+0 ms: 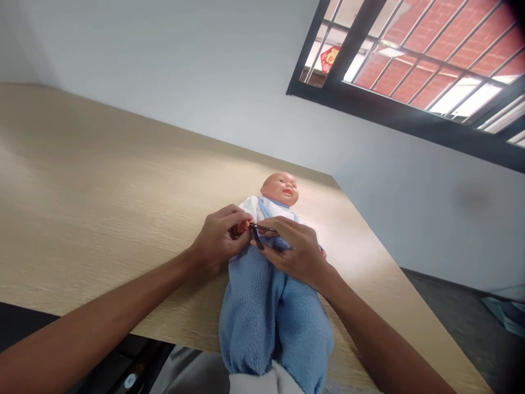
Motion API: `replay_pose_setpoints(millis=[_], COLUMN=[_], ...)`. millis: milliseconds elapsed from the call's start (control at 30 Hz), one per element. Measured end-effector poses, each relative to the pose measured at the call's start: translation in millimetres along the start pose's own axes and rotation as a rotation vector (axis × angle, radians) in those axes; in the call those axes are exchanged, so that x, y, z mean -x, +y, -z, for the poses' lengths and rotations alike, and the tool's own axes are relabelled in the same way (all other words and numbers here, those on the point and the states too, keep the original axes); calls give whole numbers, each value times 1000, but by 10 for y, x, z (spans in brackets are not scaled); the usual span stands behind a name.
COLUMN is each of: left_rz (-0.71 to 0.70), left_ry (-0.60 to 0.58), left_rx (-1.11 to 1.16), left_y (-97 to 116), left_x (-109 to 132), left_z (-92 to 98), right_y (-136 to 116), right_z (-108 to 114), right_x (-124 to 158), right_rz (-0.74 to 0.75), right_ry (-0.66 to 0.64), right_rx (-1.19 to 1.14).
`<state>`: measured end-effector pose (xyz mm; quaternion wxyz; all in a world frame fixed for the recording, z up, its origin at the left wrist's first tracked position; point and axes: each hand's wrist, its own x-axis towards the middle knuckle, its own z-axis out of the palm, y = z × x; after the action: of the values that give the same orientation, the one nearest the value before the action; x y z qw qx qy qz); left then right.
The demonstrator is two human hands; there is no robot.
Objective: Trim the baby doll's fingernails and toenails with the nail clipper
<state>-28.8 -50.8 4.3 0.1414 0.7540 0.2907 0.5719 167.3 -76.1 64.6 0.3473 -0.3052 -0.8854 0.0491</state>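
A baby doll [279, 189] in a white top and blue fleece overalls [250, 306] lies on its back on the table, head away from me. My left hand [223, 232] is closed around the doll's small hand [243, 225], pinching it between thumb and fingers. Dark nail clippers [258, 235] sit in my right hand [297, 249], their lever angled away from the body. The clippers' jaws meet the fingertips of the doll's hand; whether they touch them I cannot tell. My right hand partly covers the doll's chest.
The light wooden table [102, 202] runs off to the left and ends at a slanting right edge. Behind it stands a pale wall [164, 65] with a barred window [410, 60]. A teal item [506, 314] rests on the dark floor at right.
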Motion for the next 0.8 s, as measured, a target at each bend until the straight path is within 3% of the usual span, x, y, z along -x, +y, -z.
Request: replay_pose_setpoints(millis=[333, 567, 800], left_rz=[8, -6, -24], left_ry=[8, 13, 3], left_rx=[12, 18, 18], left_y=[-9, -23, -22], left_x=[5, 3, -3], left_z=[-8, -6, 9], right_y=[-8, -3, -9], right_z=[20, 7, 21], right_x=[-29, -51, -88], right_rz=[83, 148, 73], right_ry=[-54, -21, -78], right_rx=[72, 93, 54])
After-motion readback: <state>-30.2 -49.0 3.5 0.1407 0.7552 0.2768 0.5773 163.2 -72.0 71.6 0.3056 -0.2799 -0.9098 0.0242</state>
